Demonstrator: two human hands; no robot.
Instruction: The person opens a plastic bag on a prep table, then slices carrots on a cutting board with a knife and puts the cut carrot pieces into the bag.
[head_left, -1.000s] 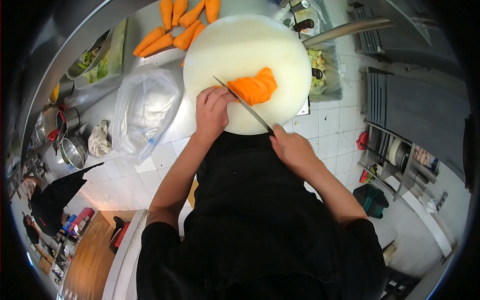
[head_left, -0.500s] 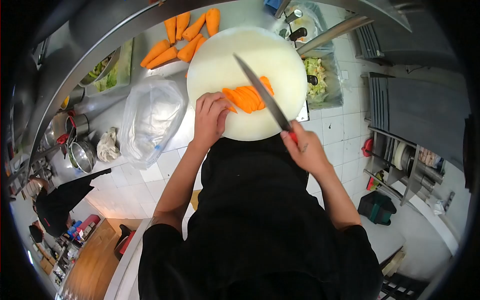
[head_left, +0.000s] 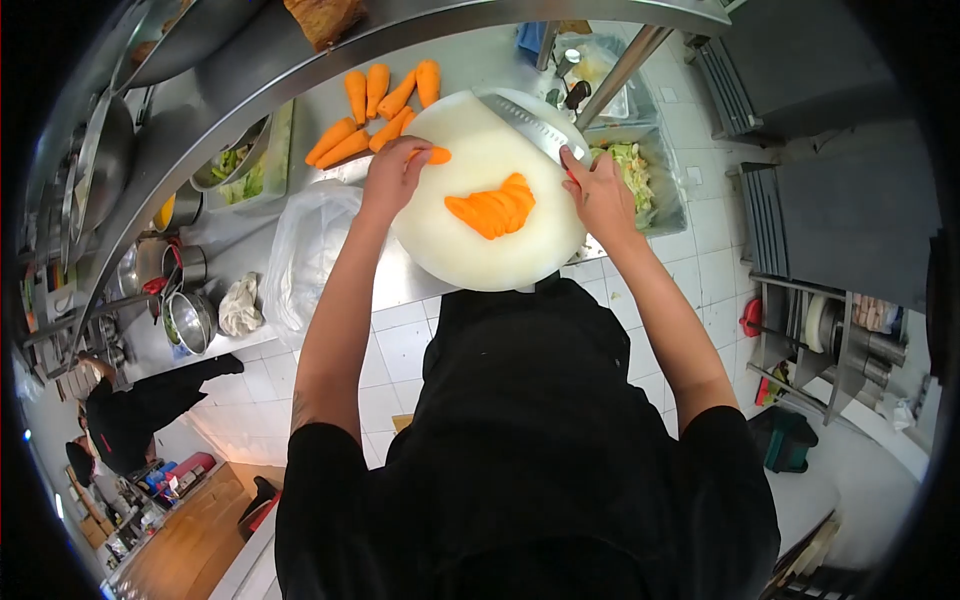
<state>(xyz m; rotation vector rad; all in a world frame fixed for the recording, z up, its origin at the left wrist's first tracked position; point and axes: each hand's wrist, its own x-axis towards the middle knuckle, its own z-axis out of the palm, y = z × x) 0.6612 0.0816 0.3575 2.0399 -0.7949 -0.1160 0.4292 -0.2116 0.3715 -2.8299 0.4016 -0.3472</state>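
On the round white cutting board lies an overlapping pile of carrot slices. My left hand is over the board's upper left edge, its fingers closed on a carrot whose orange end pokes out; the rest is hidden by the fingers. My right hand grips a knife by its red handle at the board's right edge. The knife's broad blade points up and left across the far part of the board, apart from the slices. Several whole peeled carrots lie beyond my left hand.
A clear plastic bag lies on the steel counter at left, near a cloth and metal bowls. At right is a bin of leafy scraps. A steel shelf rail crosses overhead. Another person stands far left.
My left hand has moved from the slices up to the board's far left and now holds a carrot. The knife has moved up and away from the slices, its blade turned flatter.
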